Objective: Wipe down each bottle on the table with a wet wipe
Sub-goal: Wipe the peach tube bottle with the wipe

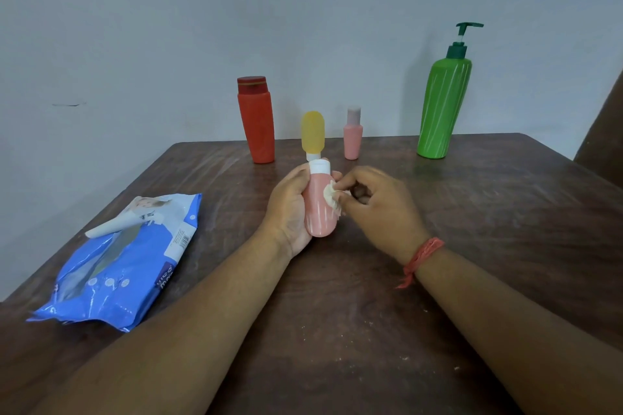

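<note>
My left hand (290,209) grips a pink bottle with a white cap (318,212), held upright just above the table's middle. My right hand (377,205) pinches a crumpled white wet wipe (332,194) against the bottle's right side. Behind them, near the wall, stand a red bottle (257,121), a yellow bottle (313,133) on its white cap, a small pink bottle (353,136) and a tall green pump bottle (443,104).
A blue pack of wet wipes (124,263) lies on the left of the dark wooden table (488,212), its flap peeled open. A grey wall runs behind the table. A dark brown object (603,131) stands at the right edge.
</note>
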Tool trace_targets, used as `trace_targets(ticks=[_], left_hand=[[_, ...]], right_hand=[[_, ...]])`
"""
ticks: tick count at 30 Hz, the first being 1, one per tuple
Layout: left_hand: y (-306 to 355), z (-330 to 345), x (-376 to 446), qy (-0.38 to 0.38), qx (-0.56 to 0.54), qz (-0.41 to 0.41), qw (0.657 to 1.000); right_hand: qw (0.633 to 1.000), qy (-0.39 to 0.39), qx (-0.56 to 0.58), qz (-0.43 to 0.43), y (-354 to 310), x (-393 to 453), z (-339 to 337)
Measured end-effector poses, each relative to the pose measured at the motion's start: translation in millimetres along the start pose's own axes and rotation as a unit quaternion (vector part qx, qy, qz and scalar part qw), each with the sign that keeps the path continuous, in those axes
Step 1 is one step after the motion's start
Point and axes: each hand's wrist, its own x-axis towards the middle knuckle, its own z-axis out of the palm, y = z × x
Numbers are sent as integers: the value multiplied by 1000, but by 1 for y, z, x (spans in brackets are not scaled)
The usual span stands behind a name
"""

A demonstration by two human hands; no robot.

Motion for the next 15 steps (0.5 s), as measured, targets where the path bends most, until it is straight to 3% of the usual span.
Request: trace_targets(ticks=[4,6,10,12,15], left_hand=[[-4,7,-2,-14,26,-5,1000],[-4,8,-2,-12,30,-1,999],[2,0,-1,12,2,-8,1000],[1,2,-2,20,2,-23,1000],[-4,6,0,18,31,-20,999]], right_hand=[[992,89,68,62,-2,6,-2],[990,66,87,87,-1,6,-1],[965,-58,215,139,-1,0,-5],[958,-50,243,144,-2,-1,-7],[963,21,231,138,-1,2,-5]])
